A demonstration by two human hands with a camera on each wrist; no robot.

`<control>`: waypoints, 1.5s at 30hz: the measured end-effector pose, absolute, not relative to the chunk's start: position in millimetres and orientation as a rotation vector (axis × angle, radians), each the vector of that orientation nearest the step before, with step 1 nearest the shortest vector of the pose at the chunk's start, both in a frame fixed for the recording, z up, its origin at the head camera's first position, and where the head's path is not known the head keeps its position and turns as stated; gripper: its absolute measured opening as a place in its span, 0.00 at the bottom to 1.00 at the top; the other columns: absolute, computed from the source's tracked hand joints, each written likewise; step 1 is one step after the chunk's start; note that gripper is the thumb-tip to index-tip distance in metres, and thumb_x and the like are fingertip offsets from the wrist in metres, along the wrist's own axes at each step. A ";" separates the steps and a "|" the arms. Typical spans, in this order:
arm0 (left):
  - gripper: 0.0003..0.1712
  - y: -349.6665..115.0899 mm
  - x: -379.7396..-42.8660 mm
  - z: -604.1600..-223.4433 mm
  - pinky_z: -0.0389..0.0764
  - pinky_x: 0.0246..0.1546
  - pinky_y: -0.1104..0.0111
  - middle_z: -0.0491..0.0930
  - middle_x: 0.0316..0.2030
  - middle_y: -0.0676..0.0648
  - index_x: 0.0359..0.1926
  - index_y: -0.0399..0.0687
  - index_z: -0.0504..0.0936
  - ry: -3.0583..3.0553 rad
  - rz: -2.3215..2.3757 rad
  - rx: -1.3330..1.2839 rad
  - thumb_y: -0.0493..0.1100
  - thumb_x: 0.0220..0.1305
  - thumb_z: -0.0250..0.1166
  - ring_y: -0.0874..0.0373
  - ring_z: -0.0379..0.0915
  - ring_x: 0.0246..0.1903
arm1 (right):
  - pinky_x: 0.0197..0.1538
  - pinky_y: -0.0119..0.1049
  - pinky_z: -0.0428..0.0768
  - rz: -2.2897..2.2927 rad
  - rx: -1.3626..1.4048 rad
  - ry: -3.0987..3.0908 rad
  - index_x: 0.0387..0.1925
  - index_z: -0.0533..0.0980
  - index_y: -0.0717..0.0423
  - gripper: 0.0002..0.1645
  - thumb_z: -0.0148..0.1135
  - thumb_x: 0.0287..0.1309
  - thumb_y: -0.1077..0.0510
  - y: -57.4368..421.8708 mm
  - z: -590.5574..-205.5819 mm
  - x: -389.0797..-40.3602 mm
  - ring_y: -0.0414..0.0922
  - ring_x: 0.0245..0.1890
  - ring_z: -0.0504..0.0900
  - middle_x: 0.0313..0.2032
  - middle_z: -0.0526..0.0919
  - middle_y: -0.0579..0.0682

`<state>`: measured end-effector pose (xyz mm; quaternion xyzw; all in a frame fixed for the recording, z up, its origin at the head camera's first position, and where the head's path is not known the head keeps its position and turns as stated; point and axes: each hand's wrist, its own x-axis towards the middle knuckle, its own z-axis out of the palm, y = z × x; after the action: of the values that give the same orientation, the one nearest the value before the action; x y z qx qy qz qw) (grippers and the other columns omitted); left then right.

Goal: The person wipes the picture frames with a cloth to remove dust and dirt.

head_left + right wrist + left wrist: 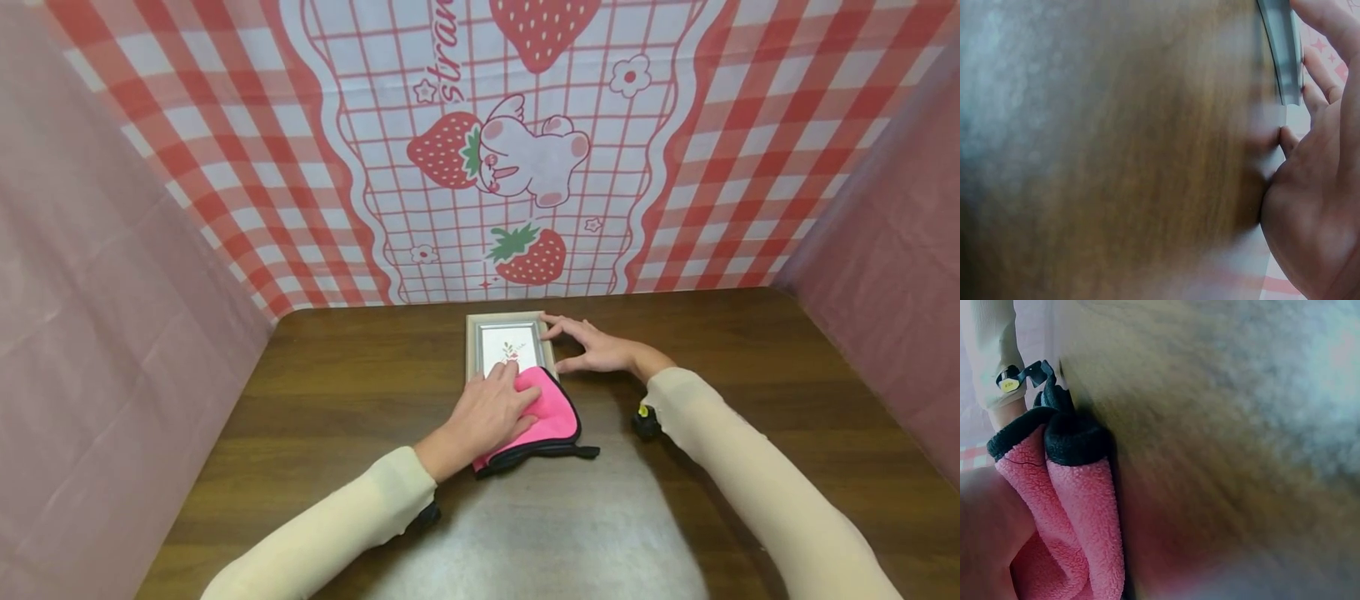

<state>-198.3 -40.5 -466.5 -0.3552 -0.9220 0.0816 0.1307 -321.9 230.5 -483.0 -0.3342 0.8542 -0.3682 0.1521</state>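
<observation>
A picture frame (474,342) with a pale outer border and a silver inner edge lies on the table, a small flower print behind its front. My left hand (487,412) presses a pink cloth (558,412) with black edging onto the frame's lower part, fingers spread over it. In the left wrist view, the fluffy pink cloth (1088,525) hangs in folds beside the hand (988,531). My right hand (600,348) touches the frame's right side with fingers and thumb spread apart. From the right wrist, its fingers (1322,72) meet the frame's silver edge (1286,53). Cloth and left hand hide the frame's lower part.
The brown wooden table (337,400) extends around the frame. Behind it hangs a red-checked strawberry cloth (517,183). Pink curtains (112,292) close off both sides. A black strap loop (588,452) sticks out from the pink cloth's corner.
</observation>
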 end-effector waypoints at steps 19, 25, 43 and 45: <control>0.21 -49.4 -195.5 -467.7 0.82 0.34 0.66 0.84 0.51 0.45 0.57 0.63 0.87 -2.654 0.183 -1.048 0.68 0.80 0.67 0.53 0.80 0.46 | 0.83 0.84 0.28 -1.066 -0.964 2.478 0.70 0.77 0.52 0.32 0.76 0.72 0.47 227.8 -485.4 -319.9 0.73 0.91 0.46 0.91 0.53 0.65; 0.21 -61.7 -194.1 -466.6 0.79 0.32 0.67 0.82 0.48 0.46 0.59 0.64 0.87 -2.678 0.163 -1.019 0.68 0.78 0.68 0.53 0.79 0.45 | 0.85 0.83 0.27 -1.097 -0.959 2.463 0.71 0.78 0.51 0.34 0.75 0.72 0.42 228.0 -487.3 -322.1 0.71 0.91 0.45 0.91 0.53 0.64; 0.24 -106.0 -195.9 -465.5 0.70 0.33 0.68 0.78 0.49 0.45 0.64 0.62 0.87 -2.744 0.065 -1.040 0.65 0.77 0.71 0.53 0.72 0.43 | 0.86 0.81 0.27 -1.053 -0.890 2.474 0.71 0.77 0.55 0.31 0.75 0.72 0.52 226.5 -481.1 -320.1 0.71 0.92 0.43 0.91 0.51 0.65; 0.23 -106.1 -196.0 -465.4 0.70 0.32 0.68 0.78 0.48 0.45 0.63 0.61 0.87 -2.731 0.057 -1.045 0.65 0.77 0.72 0.53 0.72 0.42 | 0.86 0.80 0.27 -1.041 -0.889 2.479 0.71 0.77 0.55 0.31 0.75 0.73 0.53 225.9 -481.0 -320.3 0.70 0.92 0.43 0.91 0.51 0.65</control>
<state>-196.0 -106.1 -465.4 -0.3553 -0.9283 0.0194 0.1085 -320.3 225.9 -481.0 -0.3103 0.8650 -0.3631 0.1540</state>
